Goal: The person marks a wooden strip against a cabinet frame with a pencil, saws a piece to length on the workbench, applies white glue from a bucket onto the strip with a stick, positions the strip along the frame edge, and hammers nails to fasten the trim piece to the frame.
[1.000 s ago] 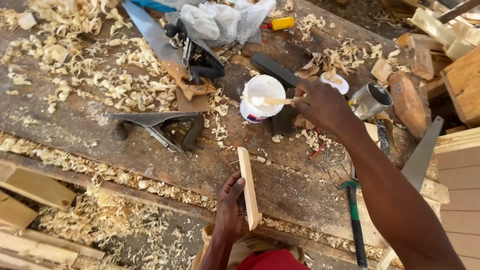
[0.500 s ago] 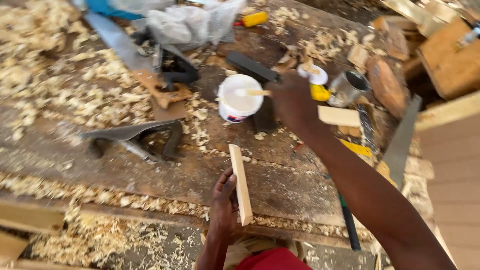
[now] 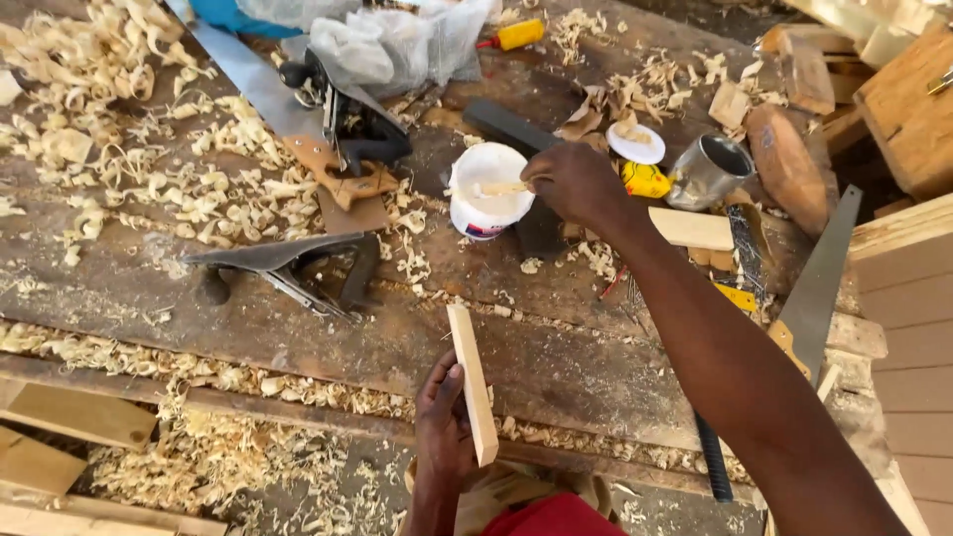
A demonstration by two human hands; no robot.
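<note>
**Stick in the tub**

Over the white tub (image 3: 487, 191), the right hand (image 3: 573, 182) pinches a stick (image 3: 501, 188) dipped inside. Near of the tub, the left hand (image 3: 444, 427) has its fingers closed on a wood strip (image 3: 472, 397) above the table (image 3: 556, 347).

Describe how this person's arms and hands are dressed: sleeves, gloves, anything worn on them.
Both arms are bare for as far as they show; no sleeve reaches into view. The left hand and the right hand wear no gloves. No watch, ring, bracelet or bandage shows on either. The only clothing visible is a red garment at the bottom edge, below the arms.
</note>
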